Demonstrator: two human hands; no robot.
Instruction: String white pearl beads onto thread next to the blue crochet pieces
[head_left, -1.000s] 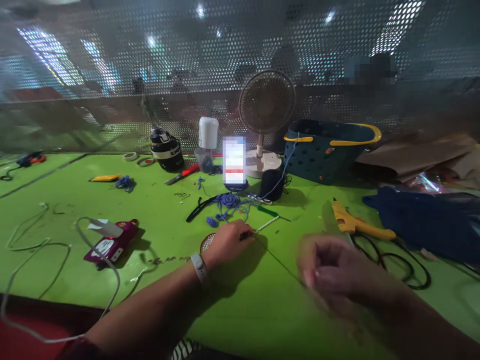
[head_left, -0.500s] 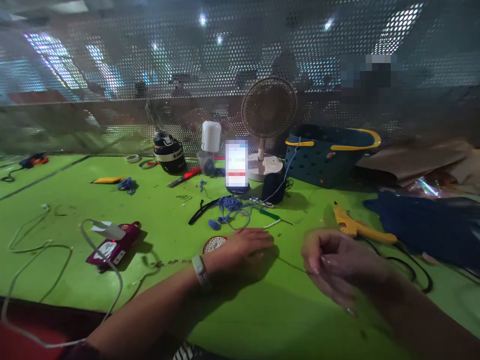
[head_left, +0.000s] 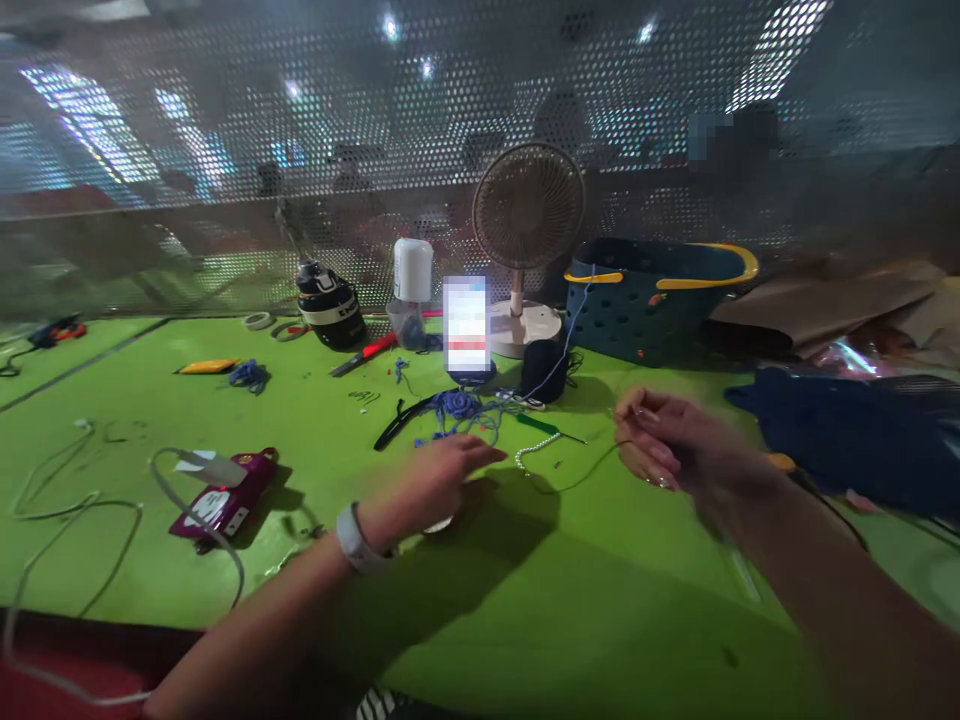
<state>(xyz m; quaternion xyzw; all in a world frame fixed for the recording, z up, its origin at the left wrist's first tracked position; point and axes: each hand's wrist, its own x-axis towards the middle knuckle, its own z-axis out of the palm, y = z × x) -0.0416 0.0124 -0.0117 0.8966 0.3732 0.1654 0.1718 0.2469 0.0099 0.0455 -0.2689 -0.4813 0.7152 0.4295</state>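
Note:
My right hand [head_left: 660, 440] is closed, its fingertips pinching a thin dark thread [head_left: 570, 490]. That thread curves across the green table to a short strand of white pearl beads [head_left: 529, 450]. My left hand [head_left: 427, 485], somewhat blurred, hovers with its index finger stretched to the right, and nothing shows in it. Below it lies a round dish of white beads [head_left: 439, 524], mostly covered by the hand. A green-handled crochet hook [head_left: 536, 423] rests behind the strand, beside blue crocheted yarn pieces [head_left: 457, 405].
A lit phone [head_left: 466, 325] stands before a fan [head_left: 529, 205]. Around them are a dark yarn ball [head_left: 544, 370], a basket [head_left: 637, 320] and a black bottle [head_left: 328, 310]. Dark blue cloth [head_left: 847, 430] lies right. A purple power strip [head_left: 225, 500] with a cable sits left.
My right hand has risen and moved away from me, drawing the thread along. My left hand has shifted left, over the bead dish. The pearl strand now curves and shows more fully.

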